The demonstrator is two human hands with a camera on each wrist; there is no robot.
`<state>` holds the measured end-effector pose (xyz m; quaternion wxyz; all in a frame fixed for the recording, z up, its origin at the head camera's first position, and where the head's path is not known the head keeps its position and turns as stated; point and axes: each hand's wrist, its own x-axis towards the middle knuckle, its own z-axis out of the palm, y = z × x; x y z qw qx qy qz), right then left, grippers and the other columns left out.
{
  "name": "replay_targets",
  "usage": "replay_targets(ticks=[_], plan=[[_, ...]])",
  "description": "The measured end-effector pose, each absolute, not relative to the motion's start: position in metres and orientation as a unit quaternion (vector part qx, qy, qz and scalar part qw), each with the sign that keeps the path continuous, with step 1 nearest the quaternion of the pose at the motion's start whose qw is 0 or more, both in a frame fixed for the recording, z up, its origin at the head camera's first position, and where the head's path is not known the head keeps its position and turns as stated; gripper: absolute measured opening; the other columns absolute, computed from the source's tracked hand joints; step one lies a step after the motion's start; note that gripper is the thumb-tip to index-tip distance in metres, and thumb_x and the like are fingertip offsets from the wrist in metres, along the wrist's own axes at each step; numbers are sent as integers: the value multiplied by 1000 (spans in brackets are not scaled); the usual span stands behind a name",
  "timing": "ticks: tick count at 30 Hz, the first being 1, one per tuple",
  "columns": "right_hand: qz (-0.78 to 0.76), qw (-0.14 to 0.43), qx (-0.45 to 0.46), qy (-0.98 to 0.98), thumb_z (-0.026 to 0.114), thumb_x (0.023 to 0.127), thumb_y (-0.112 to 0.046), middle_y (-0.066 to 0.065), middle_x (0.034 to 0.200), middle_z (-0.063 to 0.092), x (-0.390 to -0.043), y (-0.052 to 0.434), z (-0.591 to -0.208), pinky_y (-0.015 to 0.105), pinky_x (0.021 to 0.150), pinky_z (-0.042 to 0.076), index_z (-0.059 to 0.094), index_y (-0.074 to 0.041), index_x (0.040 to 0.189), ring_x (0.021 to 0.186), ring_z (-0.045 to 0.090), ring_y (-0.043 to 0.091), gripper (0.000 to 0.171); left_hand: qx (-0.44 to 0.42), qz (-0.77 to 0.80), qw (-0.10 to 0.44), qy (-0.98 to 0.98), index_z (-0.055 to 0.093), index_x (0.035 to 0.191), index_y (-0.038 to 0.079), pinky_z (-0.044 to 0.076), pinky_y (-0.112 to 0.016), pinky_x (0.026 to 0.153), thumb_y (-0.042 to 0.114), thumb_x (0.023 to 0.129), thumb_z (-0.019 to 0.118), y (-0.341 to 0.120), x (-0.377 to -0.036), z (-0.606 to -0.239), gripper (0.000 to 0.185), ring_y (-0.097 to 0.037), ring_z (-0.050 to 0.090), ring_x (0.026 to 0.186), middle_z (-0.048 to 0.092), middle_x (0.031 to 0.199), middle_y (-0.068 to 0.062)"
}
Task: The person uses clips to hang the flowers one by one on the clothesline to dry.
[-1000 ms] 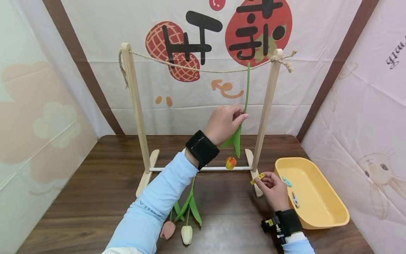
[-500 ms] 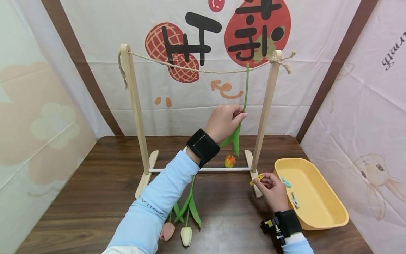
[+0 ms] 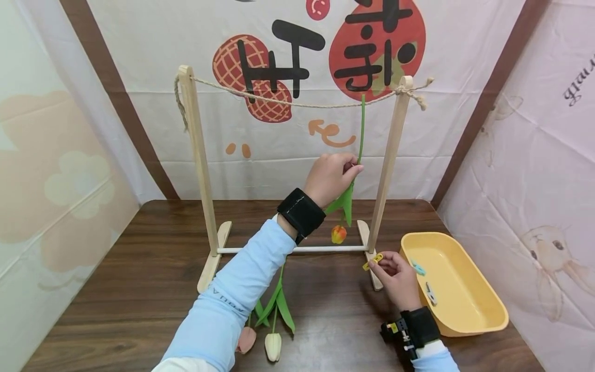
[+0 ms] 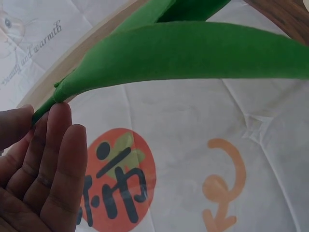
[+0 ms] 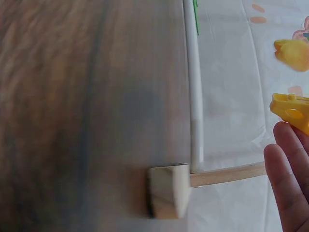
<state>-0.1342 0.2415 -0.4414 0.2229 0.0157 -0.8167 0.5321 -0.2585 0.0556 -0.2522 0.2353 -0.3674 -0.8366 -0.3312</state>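
Observation:
My left hand (image 3: 331, 178) pinches the green stem of an orange-yellow tulip (image 3: 339, 234), which hangs bloom down. The stem's cut end reaches just above the rope (image 3: 321, 106), near the right post; whether stem and rope touch, I cannot tell. In the left wrist view, thumb and fingertips grip the stem by the base of a long leaf (image 4: 193, 50). Lower right, my right hand (image 3: 398, 276) holds a small yellow clothespin (image 3: 373, 261) between thumb and fingers, in front of the right post's foot. The right wrist view shows only part of that clothespin (image 5: 292, 112).
A wooden frame (image 3: 201, 165) carries the rope between two posts, with a white bar low across. A white tulip (image 3: 273, 346) and a pink tulip (image 3: 247, 340) lie in front, partly under my left forearm. The yellow tray (image 3: 465, 279) at right holds a teal clothespin (image 3: 418, 267) and a greyish one (image 3: 431, 293).
Both hands keep their holds and have barely moved. The orange-yellow bloom has risen very slightly.

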Motion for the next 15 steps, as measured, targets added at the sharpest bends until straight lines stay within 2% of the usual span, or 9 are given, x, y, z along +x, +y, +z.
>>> replay_targets(ticks=[4,15], plan=[[535,242,48,-808,78,83,-9,10,84,71,-143,252,-452,17,68,51,65,0,97,75,66,8,22,-366,-338,237,-834,69,88,7,32,-24,55,20,97,63,58,-261,-255,17,-13,46,56,54,64,-1],[520,283,86,-802,76,81,3,13,85,71,-129,246,-411,16,68,51,64,4,99,76,65,2,22,-368,-343,238,-831,70,88,7,32,-24,55,21,97,63,55,-261,-255,17,-13,46,56,54,65,-1]])
